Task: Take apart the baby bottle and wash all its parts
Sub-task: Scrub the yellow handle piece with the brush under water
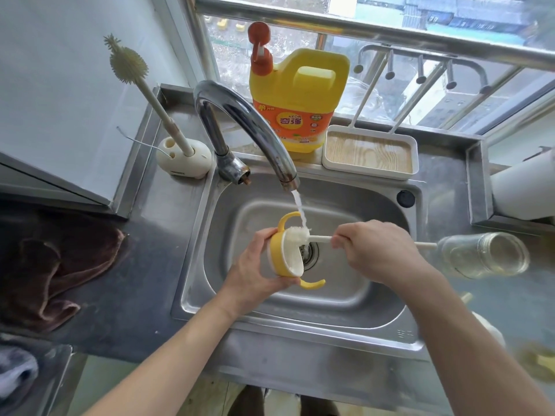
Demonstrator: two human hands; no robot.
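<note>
Currently the yellow bottle collar [285, 265], with its two handles, is over the sink [360, 205] above the drain, under water running from the tap [240, 115]. Left grip [255, 265] is curled round the collar's outer side. Right grip [375, 250] is closed on the white brush [300, 235] handle; the bristle head sits in the collar's opening. Glass bottle [483, 255] lies on its side on the table [150, 280], right of the sink. Soap jug [297, 100] and tray [369, 151] stand behind the sink; brown cloth [51, 265] lies left.
</note>
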